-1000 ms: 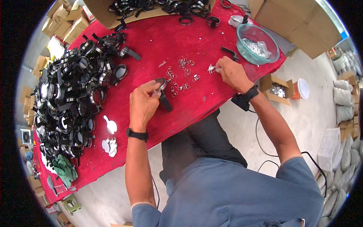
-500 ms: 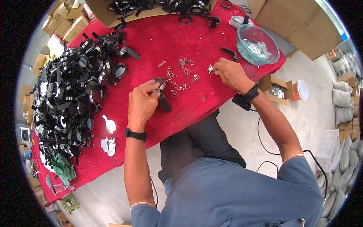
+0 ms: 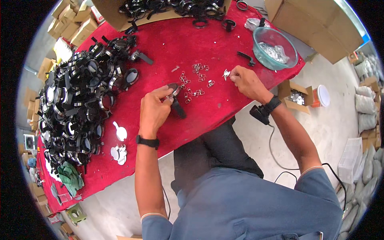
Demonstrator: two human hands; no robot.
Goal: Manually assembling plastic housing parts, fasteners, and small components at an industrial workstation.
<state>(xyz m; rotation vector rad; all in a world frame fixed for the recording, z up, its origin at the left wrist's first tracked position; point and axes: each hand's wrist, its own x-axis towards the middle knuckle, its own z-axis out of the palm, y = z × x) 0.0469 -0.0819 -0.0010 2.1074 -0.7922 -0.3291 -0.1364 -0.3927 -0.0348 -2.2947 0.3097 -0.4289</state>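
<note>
My left hand [image 3: 155, 108] grips a round, metal-rimmed watch [image 3: 174, 89] by its edge; its black strap hangs down onto the red cloth. My right hand [image 3: 249, 83] is closed, thumb and fingertips pinched together beside a small heap of white slivers [image 3: 226, 75]. Whether something tiny is between those fingertips is too small to tell. Between my hands lie several small metal clips [image 3: 200, 72], loosely scattered. At the left is a big pile of similar black-strapped round watches [image 3: 76, 108].
White round tabs [image 3: 121, 133] lie left of my left hand. A teal bowl [image 3: 256, 46] holding clear plastic pieces stands at the table's right end, near a black strap piece [image 3: 246, 58]. A cardboard box [image 3: 116, 16] of watches sits at the back. Below right is an open carton [image 3: 308, 94].
The whole view has shifted slightly. My left hand keeps its hold on the watch, and my right hand has moved slightly away from the white slivers.
</note>
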